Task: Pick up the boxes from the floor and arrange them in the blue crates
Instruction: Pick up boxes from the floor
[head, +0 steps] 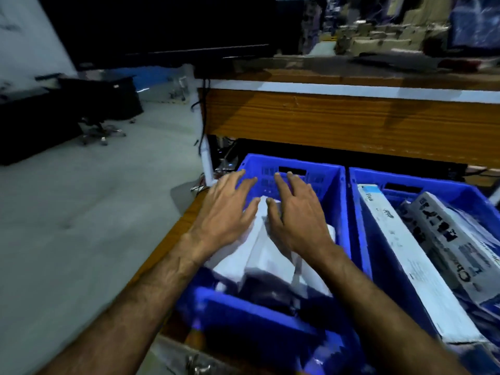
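Note:
Two blue crates stand side by side on a wooden platform. In the left crate [328, 185] lie white boxes [266, 255], tilted against each other, with something dark below them. Both my hands hover just over these boxes with fingers spread: my left hand [227, 209] above the boxes' left side, my right hand [295, 215] above their right side. Neither hand grips anything. The right crate [359, 201] holds a long white box [411, 263] lying lengthwise and a grey printed box [454, 239] beside it.
A wooden shelf front [338, 120] overhangs the crates at the back. The grey floor [89, 201] lies to the left, with dark desks [67, 109] and an office chair base [100, 133] beyond. Cables [201, 125] hang at the shelf's left corner.

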